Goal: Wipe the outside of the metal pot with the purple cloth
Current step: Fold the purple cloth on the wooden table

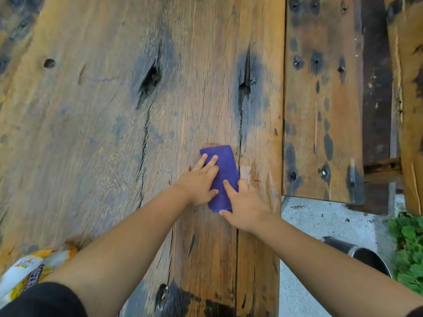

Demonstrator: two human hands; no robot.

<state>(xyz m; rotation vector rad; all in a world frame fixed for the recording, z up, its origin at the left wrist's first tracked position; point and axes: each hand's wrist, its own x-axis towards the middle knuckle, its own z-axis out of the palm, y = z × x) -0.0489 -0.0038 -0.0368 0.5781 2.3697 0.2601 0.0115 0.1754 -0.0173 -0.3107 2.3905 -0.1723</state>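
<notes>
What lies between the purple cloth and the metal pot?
In the head view, the right hand and forearm cross the stretch from cloth to pot, over bare table wood, then pale ground.

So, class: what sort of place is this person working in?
Probably outdoors, a yard or garden: a weathered plank table stands over concrete ground, with green plants growing beside it.

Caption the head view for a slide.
Both hands flat on folded purple cloth, wooden table.
</notes>
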